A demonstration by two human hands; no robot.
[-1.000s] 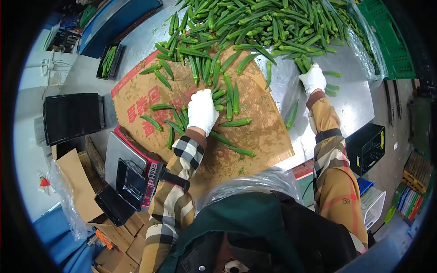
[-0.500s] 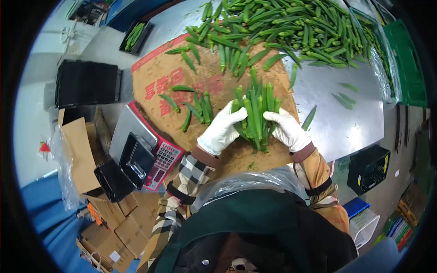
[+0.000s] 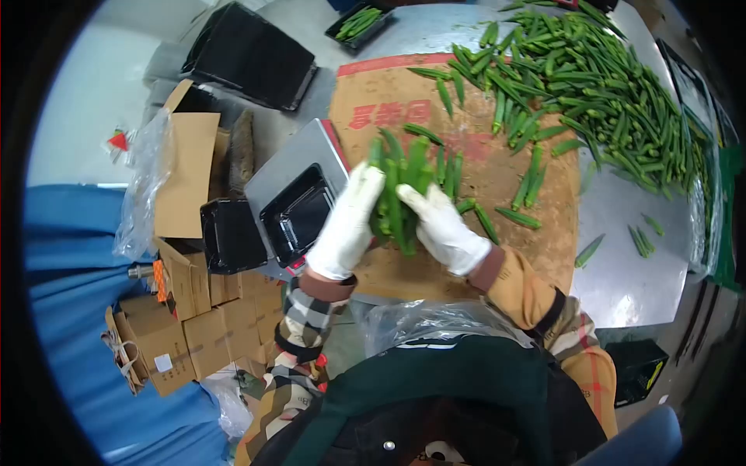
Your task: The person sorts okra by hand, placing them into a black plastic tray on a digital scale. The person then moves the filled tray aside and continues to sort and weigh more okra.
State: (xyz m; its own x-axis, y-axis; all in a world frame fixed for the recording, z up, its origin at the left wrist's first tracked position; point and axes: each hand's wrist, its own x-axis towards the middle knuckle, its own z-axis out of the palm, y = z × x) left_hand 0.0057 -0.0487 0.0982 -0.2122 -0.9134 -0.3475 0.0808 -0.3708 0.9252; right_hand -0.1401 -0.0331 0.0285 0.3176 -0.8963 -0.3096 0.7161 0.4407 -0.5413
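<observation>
A bundle of green okra pods (image 3: 396, 190) is clasped between both white-gloved hands. My left hand (image 3: 342, 225) presses its left side and my right hand (image 3: 439, 229) presses its right side. The bundle hangs above the left edge of a brown cardboard sheet (image 3: 505, 171), close to an empty black plastic tray (image 3: 299, 213) that sits on a scale (image 3: 284, 175). Loose okra pods (image 3: 528, 182) lie on the cardboard. A large heap of okra (image 3: 614, 93) covers the far right of the metal table (image 3: 622, 256).
A second black tray (image 3: 231, 234) lies left of the scale. A stack of black trays (image 3: 249, 54) and a tray holding okra (image 3: 357, 22) sit farther back. Small cardboard boxes (image 3: 186, 311) and an open box (image 3: 186, 167) stand at the left, by blue fabric.
My two hands gathered the okra into a bundle and carried it left, from the middle of the cardboard toward the black tray on the scale. My view swung left with them.
</observation>
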